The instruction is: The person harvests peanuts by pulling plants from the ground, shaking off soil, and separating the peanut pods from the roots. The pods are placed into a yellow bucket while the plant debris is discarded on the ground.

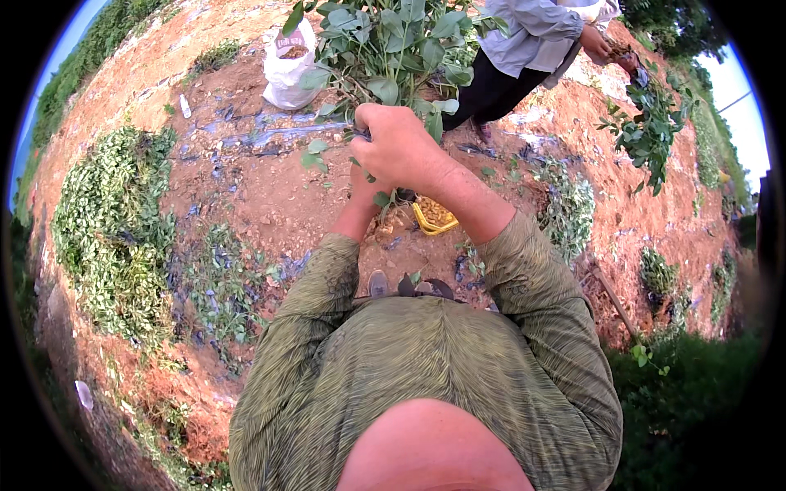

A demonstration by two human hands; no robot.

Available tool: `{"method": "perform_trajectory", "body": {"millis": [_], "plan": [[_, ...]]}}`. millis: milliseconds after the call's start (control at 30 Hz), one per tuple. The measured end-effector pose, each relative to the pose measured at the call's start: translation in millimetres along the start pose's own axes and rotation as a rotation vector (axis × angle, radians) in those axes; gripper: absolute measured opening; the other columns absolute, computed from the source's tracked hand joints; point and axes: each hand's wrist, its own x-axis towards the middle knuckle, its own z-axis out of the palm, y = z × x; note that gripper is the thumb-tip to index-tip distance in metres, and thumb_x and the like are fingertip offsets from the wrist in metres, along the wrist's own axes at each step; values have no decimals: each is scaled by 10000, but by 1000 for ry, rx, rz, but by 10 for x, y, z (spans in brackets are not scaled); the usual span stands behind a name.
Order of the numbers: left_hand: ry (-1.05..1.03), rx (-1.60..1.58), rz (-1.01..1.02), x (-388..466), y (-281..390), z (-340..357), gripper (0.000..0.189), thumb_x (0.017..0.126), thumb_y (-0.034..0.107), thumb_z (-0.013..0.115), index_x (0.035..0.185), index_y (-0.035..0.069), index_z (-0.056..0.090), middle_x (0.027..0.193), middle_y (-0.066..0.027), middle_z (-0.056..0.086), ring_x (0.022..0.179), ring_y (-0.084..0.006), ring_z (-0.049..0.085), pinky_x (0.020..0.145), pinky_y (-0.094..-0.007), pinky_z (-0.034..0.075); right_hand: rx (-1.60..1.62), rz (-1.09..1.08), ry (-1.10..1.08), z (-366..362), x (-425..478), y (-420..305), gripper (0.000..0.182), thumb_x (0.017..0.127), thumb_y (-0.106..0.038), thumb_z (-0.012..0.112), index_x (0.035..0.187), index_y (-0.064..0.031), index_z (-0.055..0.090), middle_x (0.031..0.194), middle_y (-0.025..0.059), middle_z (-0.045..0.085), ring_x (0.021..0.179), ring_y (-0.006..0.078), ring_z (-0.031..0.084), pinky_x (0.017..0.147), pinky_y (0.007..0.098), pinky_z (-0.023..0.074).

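A bunch of leafy green plants [399,49], which look like peanut plants, rises in front of me. My right hand [393,144] is closed around the lower stems. Just below and behind it is my left hand [368,184], largely covered by the right hand, so its grip does not show clearly. A yellow plastic basket [435,229] holding peanut pods stands on the soil under my forearms, partly hidden by the right one. Dark matter shows between the hands and the basket, too covered to make out.
A white woven sack [288,83] stands ahead. A co-worker [522,49] at upper right holds another plant bunch [654,126]. Heaps of cut plants [116,233] lie left and right [568,212]. Plastic film strips [282,135] and a wooden-handled tool [614,304] lie on the soil.
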Motion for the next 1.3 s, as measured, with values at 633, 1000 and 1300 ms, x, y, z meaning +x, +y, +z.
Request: {"method": "perform_trajectory", "body": {"millis": [633,1000,1300], "plan": [[60,-1503,-660,46,272,210,282,804,320,611,957,88,560,875,-55,579,805,-197,595,735,-351,513,-9,209,231,206,-1065,1110,242,669,-98,732,866,-38,606,870,112,563,770,287,594,643,367,485],[183,-1546,-739,-50,525,766,239,829,319,562,849,81,579,814,-50,615,698,-206,613,654,-350,520,14,-10,545,158,-1466,1267,288,672,5,641,934,-114,650,803,65,532,619,228,575,530,327,477],[-92,-1884,-991,112,616,917,395,886,323,436,1068,-4,565,1072,-185,618,958,-346,592,910,-494,451,-534,-203,226,133,-1772,1860,63,646,-141,566,661,-94,527,786,45,423,711,200,487,521,327,421]]}}
